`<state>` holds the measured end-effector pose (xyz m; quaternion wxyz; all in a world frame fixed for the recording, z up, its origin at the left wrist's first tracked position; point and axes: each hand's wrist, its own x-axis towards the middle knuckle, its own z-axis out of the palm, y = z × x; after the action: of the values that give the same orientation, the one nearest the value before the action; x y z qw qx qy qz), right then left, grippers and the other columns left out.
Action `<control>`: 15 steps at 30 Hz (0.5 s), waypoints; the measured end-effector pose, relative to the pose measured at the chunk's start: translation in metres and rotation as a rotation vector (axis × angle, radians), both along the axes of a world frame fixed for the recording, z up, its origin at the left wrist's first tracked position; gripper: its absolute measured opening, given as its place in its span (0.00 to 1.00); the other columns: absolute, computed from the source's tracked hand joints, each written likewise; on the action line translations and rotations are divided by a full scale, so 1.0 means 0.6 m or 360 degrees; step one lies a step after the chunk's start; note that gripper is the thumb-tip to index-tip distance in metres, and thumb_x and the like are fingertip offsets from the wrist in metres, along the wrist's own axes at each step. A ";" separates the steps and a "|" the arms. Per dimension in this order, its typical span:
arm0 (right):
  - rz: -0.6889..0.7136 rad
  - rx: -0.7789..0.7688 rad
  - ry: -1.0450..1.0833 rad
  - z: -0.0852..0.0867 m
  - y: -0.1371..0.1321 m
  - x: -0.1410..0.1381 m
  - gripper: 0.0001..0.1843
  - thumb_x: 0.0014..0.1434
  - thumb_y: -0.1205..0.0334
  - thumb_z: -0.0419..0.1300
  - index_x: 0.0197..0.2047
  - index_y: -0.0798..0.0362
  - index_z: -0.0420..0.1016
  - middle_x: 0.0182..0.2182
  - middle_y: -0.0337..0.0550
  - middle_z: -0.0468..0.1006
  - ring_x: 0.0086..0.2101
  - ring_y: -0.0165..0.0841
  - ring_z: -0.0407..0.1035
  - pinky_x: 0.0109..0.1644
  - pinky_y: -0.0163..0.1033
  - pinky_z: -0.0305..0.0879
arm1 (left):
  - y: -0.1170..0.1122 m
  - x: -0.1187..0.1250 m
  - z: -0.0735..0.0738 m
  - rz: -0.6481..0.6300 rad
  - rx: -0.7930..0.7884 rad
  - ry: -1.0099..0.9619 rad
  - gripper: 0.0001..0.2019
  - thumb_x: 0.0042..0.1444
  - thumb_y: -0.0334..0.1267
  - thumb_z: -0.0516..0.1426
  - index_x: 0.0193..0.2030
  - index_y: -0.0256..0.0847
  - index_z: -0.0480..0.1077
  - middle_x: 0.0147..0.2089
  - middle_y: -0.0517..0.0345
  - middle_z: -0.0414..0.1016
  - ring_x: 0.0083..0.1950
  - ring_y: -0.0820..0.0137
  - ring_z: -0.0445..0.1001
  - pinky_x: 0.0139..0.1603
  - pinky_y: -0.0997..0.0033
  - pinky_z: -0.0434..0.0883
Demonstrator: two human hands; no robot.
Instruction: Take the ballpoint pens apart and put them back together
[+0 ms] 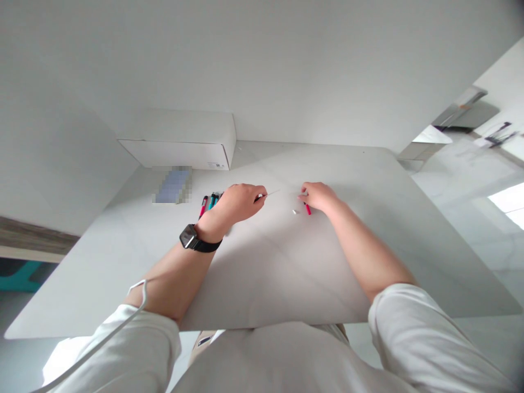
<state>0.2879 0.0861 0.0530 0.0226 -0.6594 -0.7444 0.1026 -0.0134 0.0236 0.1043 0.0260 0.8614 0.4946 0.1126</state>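
Note:
My left hand [239,202] is closed in a pinch on a thin, pale pen refill [271,194] that sticks out to the right over the white table [286,262]. A dark watch [189,238] is on that wrist. My right hand [318,196] is closed on a red pen part [307,208] that pokes out beneath the fingers. A small white piece [295,212] lies on the table just left of the red part. Several pens, red and teal [209,202], lie behind my left hand.
A white cardboard box [184,139] stands at the back left against the wall, with a blurred card [172,185] in front of it. The table's right edge borders a glossy floor [470,207]. A white cable [123,322] hangs by my left sleeve.

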 end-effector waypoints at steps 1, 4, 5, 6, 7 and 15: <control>0.0041 0.0050 0.0110 0.008 -0.006 -0.006 0.15 0.62 0.49 0.68 0.48 0.47 0.81 0.43 0.47 0.85 0.42 0.41 0.77 0.43 0.41 0.66 | 0.000 0.001 0.000 -0.0009 0.0023 -0.0016 0.17 0.70 0.45 0.50 0.51 0.49 0.80 0.44 0.53 0.84 0.44 0.59 0.80 0.41 0.64 0.68; 0.0307 0.0043 0.0735 0.031 -0.030 -0.035 0.17 0.61 0.49 0.68 0.51 0.44 0.79 0.43 0.42 0.84 0.37 0.36 0.76 0.43 0.40 0.68 | -0.001 0.004 0.001 -0.0010 0.0065 -0.0075 0.15 0.70 0.45 0.51 0.49 0.49 0.80 0.44 0.53 0.84 0.45 0.59 0.80 0.42 0.64 0.68; 0.0355 -0.0019 0.0957 0.036 -0.037 -0.048 0.16 0.62 0.48 0.67 0.51 0.44 0.79 0.44 0.41 0.84 0.37 0.35 0.76 0.42 0.40 0.69 | -0.001 0.005 0.001 -0.0010 0.0067 -0.0093 0.15 0.71 0.45 0.51 0.50 0.49 0.79 0.44 0.52 0.84 0.46 0.59 0.80 0.42 0.64 0.68; 0.0372 -0.0077 0.1158 0.038 -0.043 -0.060 0.16 0.63 0.48 0.66 0.51 0.45 0.78 0.43 0.41 0.84 0.37 0.34 0.76 0.41 0.39 0.70 | -0.002 0.006 0.002 -0.0014 0.0067 -0.0110 0.15 0.71 0.45 0.51 0.50 0.49 0.79 0.44 0.52 0.84 0.46 0.59 0.80 0.43 0.64 0.68; 0.0366 -0.0128 0.1315 0.039 -0.048 -0.071 0.15 0.63 0.48 0.65 0.49 0.46 0.78 0.42 0.42 0.84 0.36 0.34 0.76 0.40 0.39 0.70 | -0.002 0.006 0.003 -0.0023 0.0067 -0.0126 0.14 0.71 0.45 0.52 0.51 0.49 0.79 0.44 0.52 0.83 0.46 0.60 0.80 0.44 0.64 0.68; 0.0288 -0.0202 0.1666 0.025 -0.049 -0.094 0.19 0.60 0.40 0.66 0.41 0.47 0.78 0.37 0.42 0.83 0.33 0.33 0.73 0.35 0.37 0.69 | 0.001 0.006 0.003 -0.0105 0.0087 -0.0238 0.13 0.71 0.47 0.55 0.50 0.46 0.78 0.44 0.52 0.82 0.46 0.61 0.79 0.46 0.65 0.67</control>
<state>0.2313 0.0568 0.0680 0.3423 -0.4533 -0.6797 0.4641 -0.0101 0.0242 0.1063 0.0430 0.8668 0.4594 0.1892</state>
